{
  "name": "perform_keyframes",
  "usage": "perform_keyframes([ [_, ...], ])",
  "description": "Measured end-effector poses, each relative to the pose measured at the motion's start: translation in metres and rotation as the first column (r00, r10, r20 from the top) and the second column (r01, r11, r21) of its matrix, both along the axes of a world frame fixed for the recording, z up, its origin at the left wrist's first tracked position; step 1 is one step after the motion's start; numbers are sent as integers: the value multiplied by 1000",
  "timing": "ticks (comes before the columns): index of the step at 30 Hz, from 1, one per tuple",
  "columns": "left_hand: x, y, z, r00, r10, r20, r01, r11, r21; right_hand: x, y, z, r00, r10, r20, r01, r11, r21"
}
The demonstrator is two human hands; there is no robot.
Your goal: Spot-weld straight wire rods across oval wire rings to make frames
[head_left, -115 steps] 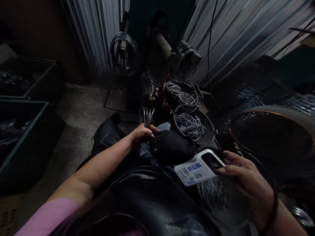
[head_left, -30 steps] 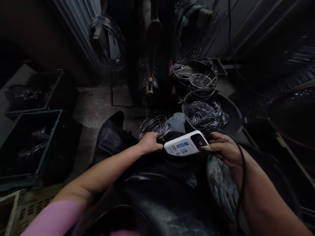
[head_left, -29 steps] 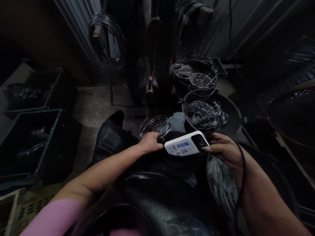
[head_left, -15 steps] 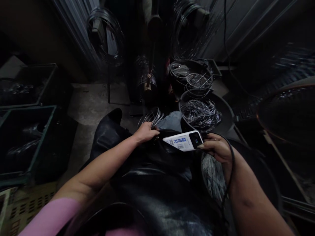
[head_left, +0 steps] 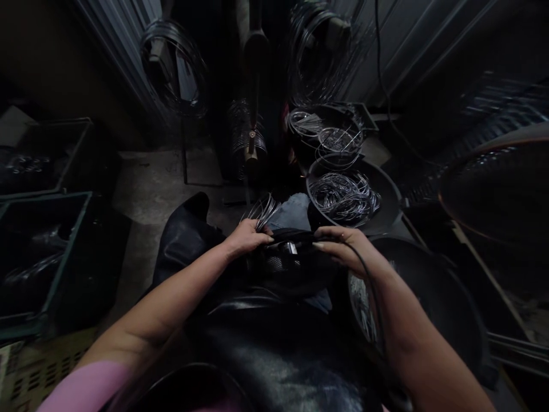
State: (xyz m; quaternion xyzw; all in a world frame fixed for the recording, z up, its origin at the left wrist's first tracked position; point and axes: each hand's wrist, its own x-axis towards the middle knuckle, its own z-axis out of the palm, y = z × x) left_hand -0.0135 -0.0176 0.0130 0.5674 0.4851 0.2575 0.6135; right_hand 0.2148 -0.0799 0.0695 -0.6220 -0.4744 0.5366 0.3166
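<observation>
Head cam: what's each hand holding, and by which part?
The left hand grips a bundle of wire loops by their lower ends. The right hand has its fingers on the top edge of a black mesh pouch; whether it grips cannot be told.

Corrugated metal sheeting (head_left: 120, 51) walls this dim corner, with dark green crates (head_left: 47, 197) standing on the concrete floor (head_left: 146, 212)

This is a cramped wire workshop: coils of wire (head_left: 148, 57) hang on stands before a corrugated metal wall (head_left: 412, 51), black basins (head_left: 386, 194) hold wire loops (head_left: 343, 197), and green crates (head_left: 43, 197) sit on the bare concrete floor (head_left: 150, 212).
</observation>
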Motion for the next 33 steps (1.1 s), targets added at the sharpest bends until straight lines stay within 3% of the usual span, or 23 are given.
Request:
perform_keyframes([
  [2, -2, 0, -1, 1000, 5, 6, -5, 1000, -15, 1, -10, 1, 998, 15, 64, -18, 998, 54],
  [4, -3, -3, 0, 1000, 2, 18, -2, 1000, -26, 1, -21, -1, 990, -104, 97, 88, 984, 155],
  [6, -3, -6, 1, 999, -9, 34, 10, 999, -34, 2, -32, -4, 957, -278, 87, 245, 928, 280],
  [8, -4, -8, 3, 999, -18, 45, 20, 999, -37, 3, -42, -5, 921, -381, 78, 325, 864, 384],
  [10, -5, -10, 3, 999, -25, 45, 27, 999, -37, 5, -49, -3, 915, -385, 125, 291, 841, 457],
  [13, -6, -12, 2, 999, -26, 29, 27, 999, -33, 20, -52, 0, 891, -272, 365, 65, 869, 490],
  [14, -6, -13, 1, 999, -23, 22, 24, 999, -32, 29, -51, 1, 837, -241, 491, -11, 890, 456],
  [16, -5, -15, -1, 1000, -16, 10, 17, 999, -31, 52, -51, 1, 630, -200, 751, -61, 951, 305],
  [18, -4, -16, -2, 1000, -11, 1, 11, 999, -30, 74, -50, 4, 388, -172, 905, 24, 984, 176],
  [19, -3, -16, -3, 1000, -9, -1, 9, 1000, -29, 80, -50, 7, 329, -183, 927, 52, 983, 175],
  [20, -2, -16, -3, 1000, -6, -4, 6, 1000, -29, 82, -50, 10, 338, -218, 915, 45, 975, 216],
  [21, 0, -17, -4, 1000, -2, -7, 2, 1000, -29, 79, -50, 14, 409, -266, 873, 16, 959, 284],
  [23, 3, -17, -6, 1000, 3, -12, -4, 1000, -29, 55, -48, 19, 635, -276, 721, -60, 913, 403],
  [25, 6, -17, -8, 1000, 8, -20, -9, 1000, -27, 15, -44, 18, 785, -119, 609, -162, 908, 386],
  [26, 7, -18, -8, 1000, 10, -21, -10, 1000, -25, -6, -41, 14, 787, -31, 616, -241, 904, 353],
  [27, 8, -19, -9, 1000, 11, -20, -12, 1000, -22, -26, -38, 9, 728, 35, 685, -333, 891, 308],
  [28, 7, -19, -10, 1000, 15, -17, -15, 1000, -19, -43, -35, 3, 620, 82, 781, -413, 880, 235],
  [31, -3, -18, -16, 999, 50, -8, -50, 999, -15, -68, -30, -15, 301, 156, 941, -494, 869, 14],
  [33, -16, -14, -25, 994, 107, -6, -107, 994, -16, -66, -29, -24, 228, 192, 955, -498, 865, -56],
])
